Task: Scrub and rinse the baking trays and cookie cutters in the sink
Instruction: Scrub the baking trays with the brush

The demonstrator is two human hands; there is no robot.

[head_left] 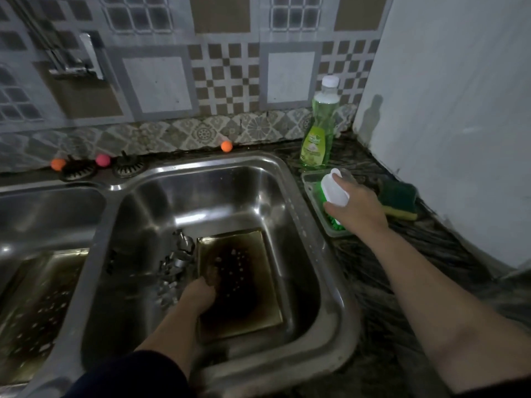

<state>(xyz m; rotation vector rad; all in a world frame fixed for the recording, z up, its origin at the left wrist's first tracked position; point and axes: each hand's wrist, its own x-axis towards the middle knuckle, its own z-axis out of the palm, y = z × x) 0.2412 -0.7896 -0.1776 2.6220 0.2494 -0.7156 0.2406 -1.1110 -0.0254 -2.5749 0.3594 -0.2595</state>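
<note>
Double steel sink, two basins, set in a dark patterned desk

Right basin: one baking tray, rectangular, dark and stained, lying flat on the basin floor toward the right wall. Cluster of metal cookie cutters just beside the tray's left edge, shapes blurred

Left hand: reaches down into the right basin; fingers curled over the tray's left rim, thumb side hidden, gripping the rim as far as can be seen. Cookie cutters lie just left of this hand, contact not clear

Left basin: second baking tray, dirty, flat on the bottom, well apart from both hands

Right hand: on the desk right of the sink, fingers wrapped round the white handle of a scrub brush with green bristles; brush sits in a clear shallow dish

Green and yellow sponge: on the desk just right of the right hand

Bottle of green dish liquid, white cap, upright behind the dish near the wall corner

Back ledge: two drain strainers, two orange balls and one pink ball

Wall tap, upper left, blurred
</note>
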